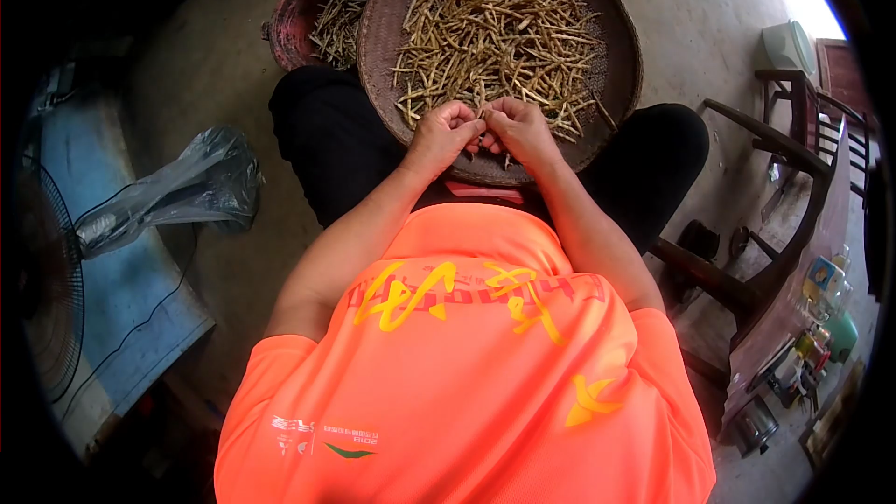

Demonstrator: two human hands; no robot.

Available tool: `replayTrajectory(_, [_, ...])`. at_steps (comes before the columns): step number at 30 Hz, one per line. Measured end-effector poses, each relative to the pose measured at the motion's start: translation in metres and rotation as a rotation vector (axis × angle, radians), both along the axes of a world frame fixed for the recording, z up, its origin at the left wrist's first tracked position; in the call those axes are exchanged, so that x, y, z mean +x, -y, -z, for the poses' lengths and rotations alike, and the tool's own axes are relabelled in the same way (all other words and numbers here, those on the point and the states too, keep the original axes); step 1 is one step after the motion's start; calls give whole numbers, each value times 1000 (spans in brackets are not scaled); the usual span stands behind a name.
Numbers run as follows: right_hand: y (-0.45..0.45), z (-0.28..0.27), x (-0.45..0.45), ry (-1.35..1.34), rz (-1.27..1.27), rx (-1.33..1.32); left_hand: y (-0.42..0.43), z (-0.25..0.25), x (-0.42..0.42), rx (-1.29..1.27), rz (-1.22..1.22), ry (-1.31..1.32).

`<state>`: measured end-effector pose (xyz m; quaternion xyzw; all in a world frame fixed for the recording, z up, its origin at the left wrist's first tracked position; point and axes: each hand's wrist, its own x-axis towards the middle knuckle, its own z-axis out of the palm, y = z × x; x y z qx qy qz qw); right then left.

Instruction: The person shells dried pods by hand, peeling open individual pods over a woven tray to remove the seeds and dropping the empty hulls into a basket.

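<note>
Fingers of the left hand (439, 142) and the right hand (523, 133) are curled, with thumbs and forefingers pinched together and the tips nearly meeting above the near part of the woven tray (375, 75). Something small seems to be pinched there, but it is mostly covered by the fingers, and whether it is held by one hand or both cannot be told.

The tray is round and shallow, with a finely woven brown surface and a raised, thicker rim. It is held between the knees of dark trousers (653, 163). In it a loose, tangled heap of dry pods (495, 33) is spread, slender, stiff and straw-coloured with brown patches; a few stray pieces are seen near the hands.

Just beside the tray, on its left, a reddish basin (294, 23) with a worn, stained inner wall is partly covered by the tray's rim. Thinner, duller stalk-like pieces (338, 30) are contained in it.

Farther left of the tray, a crumpled, clear plastic bag (201, 177) is laid partly over a flat blue surface (140, 317), near a wire-caged fan (51, 289). Well to the tray's right, a dark wooden chair (793, 149) and a pale round tub (789, 47) are seen.
</note>
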<state>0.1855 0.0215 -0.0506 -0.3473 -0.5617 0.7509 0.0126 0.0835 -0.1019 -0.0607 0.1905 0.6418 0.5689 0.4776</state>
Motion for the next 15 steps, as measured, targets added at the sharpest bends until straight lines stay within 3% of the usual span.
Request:
replayTrajectory(12, [2,9,-1,-67,42,-7,-1,-14,0,-60,-50,337])
replayTrajectory(15, [2,4,0,-58,44,-21,-2,-17,-1,-90,-45,314])
